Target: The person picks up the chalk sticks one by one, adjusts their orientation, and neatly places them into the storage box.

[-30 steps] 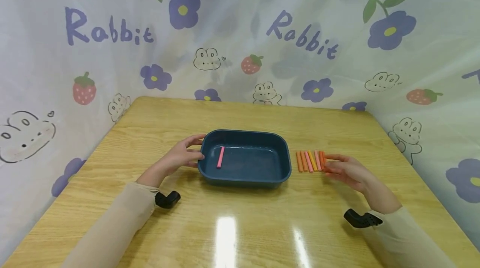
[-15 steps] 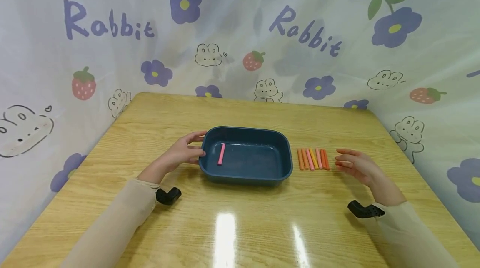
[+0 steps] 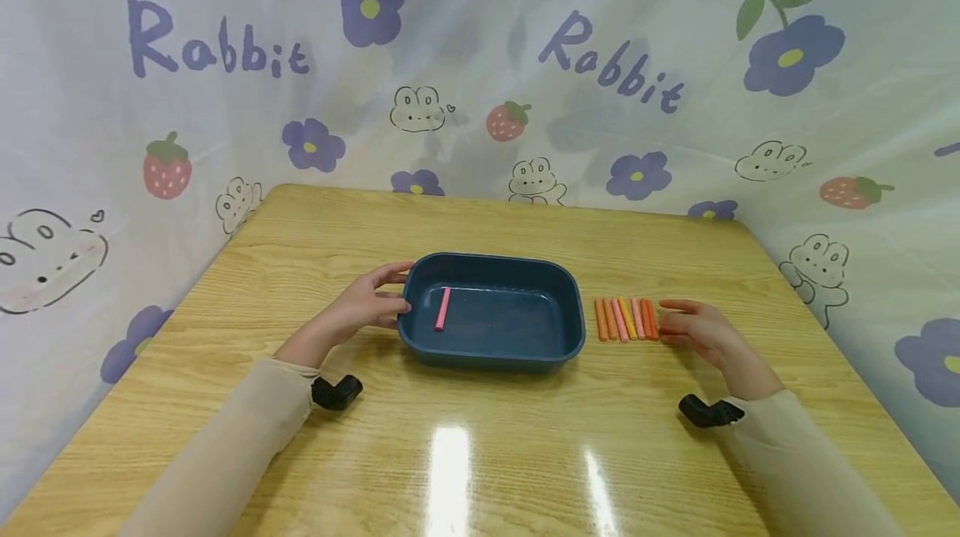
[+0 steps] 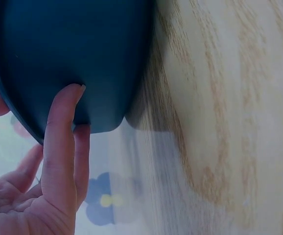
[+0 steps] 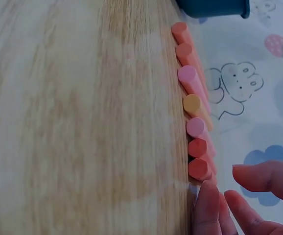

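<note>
My left hand (image 3: pixel 363 303) rests at the left end of a dark blue rectangular tub (image 3: pixel 491 358), its fingers fairly straight. In the left wrist view, fingertips lie against the outer wall of the tub (image 4: pixel 107 58). A pink chalk-like stick (image 3: pixel 443 309) lies inside, near that end. My right hand (image 3: pixel 697 333) is beside a row of several chalk-like sticks (image 3: pixel 625 319), orange, pink, yellow and red. In the right wrist view, a fingertip is right at the outermost red stick (image 5: pixel 199 168); thumb and fingers stand apart, with nothing between them.
A wooden table (image 3: pixel 525 445) carries everything, with glare near its front. Behind and at both sides hangs a white cloth (image 3: pixel 465 37) printed with rabbits, flowers and strawberries. The row of sticks lies just right of the tub.
My right hand first drew away rightward from the row, then came back left to the outermost red stick. My left hand stays at the tub. The head view shifted slightly.
</note>
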A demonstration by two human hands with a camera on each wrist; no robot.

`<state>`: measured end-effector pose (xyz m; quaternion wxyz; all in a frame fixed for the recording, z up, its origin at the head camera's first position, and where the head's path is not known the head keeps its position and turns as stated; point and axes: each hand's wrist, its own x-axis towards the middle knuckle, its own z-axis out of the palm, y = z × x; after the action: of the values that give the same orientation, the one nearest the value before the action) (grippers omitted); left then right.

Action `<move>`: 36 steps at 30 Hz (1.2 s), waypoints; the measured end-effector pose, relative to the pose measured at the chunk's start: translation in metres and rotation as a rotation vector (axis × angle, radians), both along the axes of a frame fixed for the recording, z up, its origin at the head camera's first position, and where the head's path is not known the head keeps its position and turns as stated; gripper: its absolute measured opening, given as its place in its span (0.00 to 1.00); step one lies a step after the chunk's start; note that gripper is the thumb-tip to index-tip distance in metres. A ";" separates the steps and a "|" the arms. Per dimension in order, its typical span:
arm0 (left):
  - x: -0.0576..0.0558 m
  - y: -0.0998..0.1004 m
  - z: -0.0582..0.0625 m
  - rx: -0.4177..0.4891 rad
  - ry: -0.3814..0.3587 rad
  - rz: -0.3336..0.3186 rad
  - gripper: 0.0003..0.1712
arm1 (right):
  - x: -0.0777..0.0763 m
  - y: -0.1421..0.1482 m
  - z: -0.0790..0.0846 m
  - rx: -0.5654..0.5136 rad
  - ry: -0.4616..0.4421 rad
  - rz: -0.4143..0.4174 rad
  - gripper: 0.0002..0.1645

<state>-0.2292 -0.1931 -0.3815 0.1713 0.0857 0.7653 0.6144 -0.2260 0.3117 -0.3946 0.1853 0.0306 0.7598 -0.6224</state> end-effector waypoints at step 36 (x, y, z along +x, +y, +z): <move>0.000 0.000 0.000 0.012 -0.001 -0.004 0.41 | -0.018 -0.012 0.002 0.373 0.038 0.069 0.39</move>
<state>-0.2291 -0.1928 -0.3813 0.1723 0.0879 0.7613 0.6189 -0.2442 0.2994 -0.3923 0.1834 0.0267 0.8661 -0.4643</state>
